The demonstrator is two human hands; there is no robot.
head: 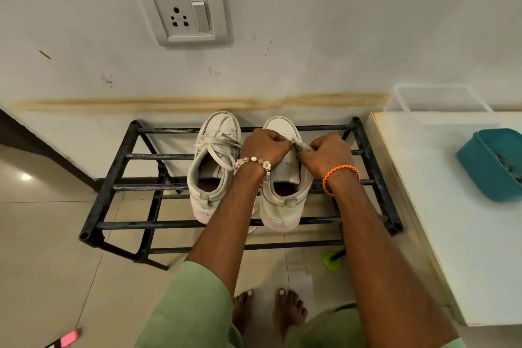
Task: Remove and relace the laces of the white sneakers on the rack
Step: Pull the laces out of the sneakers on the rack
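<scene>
White sneakers, pair, side by side on black metal rack (113, 186), top tier, toes toward back rail and wall, heels toward front rail. Left sneaker (213, 167) near rack centre, laces (217, 141) in, loosely tangled across tongue. Right sneaker (285, 178) just beside it, nearer right end of rack, tongue bare from mid down, lace holes up front hidden by hands. Left hand (264, 148) fisted over right sneaker's front, fingers curled tight, pinching bunched grey-white lace (301, 146) with thumb side. Right hand (327, 154) fisted too, gripping same bunch from other side; both hands clamped on lace, knuckles nearly touching. Bead bracelet (252, 162) on left wrist, orange braided band (340, 175) on right wrist. Green sleeves at frame bottom, bare feet (269, 311) on tiled floor before rack's front rail. Wall socket with switch (183, 13) above rack. White counter (452, 206) just right of rack; teal tub (493, 164) on it near its right edge, clear plastic box (439, 104) at its back corner. Green-based item (332, 260) on floor under rack's front right corner. Pink object (67, 338) at floor, bottom left, cannot tell what.
</scene>
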